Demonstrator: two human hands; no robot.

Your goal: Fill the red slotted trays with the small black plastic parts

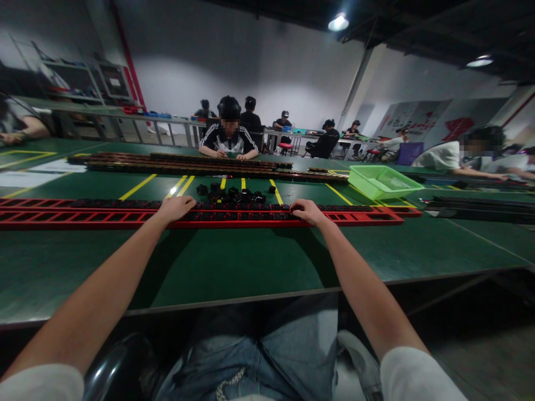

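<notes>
In the head view, a long red slotted rack (234, 224) lies across the table (251, 262). Both hands are at the rack: the left hand (178, 209) over its rows, the right hand (307, 212) farther along toward its right end. Fingers curl on both, but I cannot tell whether either grips anything. Black parts (234, 215) sit in the rack's slots between the hands; loose black pieces (235, 194) lie heaped just behind it. A green basket (384, 189) stands behind the rack's right end, and long strips (188, 161) lie beyond the heap.

A sleeve or knuckle brushing the heap could scatter pieces, and a push on the rack could shift it or unseat parts, I judge. The fingertips are hidden, the rack's left end is cut off, and individual parts are too small to make out.
</notes>
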